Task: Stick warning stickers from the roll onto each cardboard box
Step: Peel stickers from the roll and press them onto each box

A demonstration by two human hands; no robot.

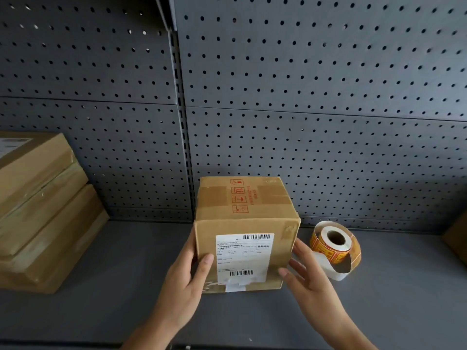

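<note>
Two grips flank a box (pixel 240 205) on the shelf (pixel 101 311). Left grip (pixel 182 279) clasps its left edge, thumb on the front; right grip (pixel 310 276), fingers straight & spread, touches the right edge. Roll (pixel 333 246) lies just right of that grip.

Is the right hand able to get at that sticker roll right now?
Probably yes: the sticker roll lies just beside the right hand on the shelf, nothing between them. It only touches the cardboard box.

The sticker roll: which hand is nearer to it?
Right. The right hand touches the cardboard box's right side, just left of the sticker roll. The left hand holds the box's left side, so the whole box lies between it and the roll.
</note>
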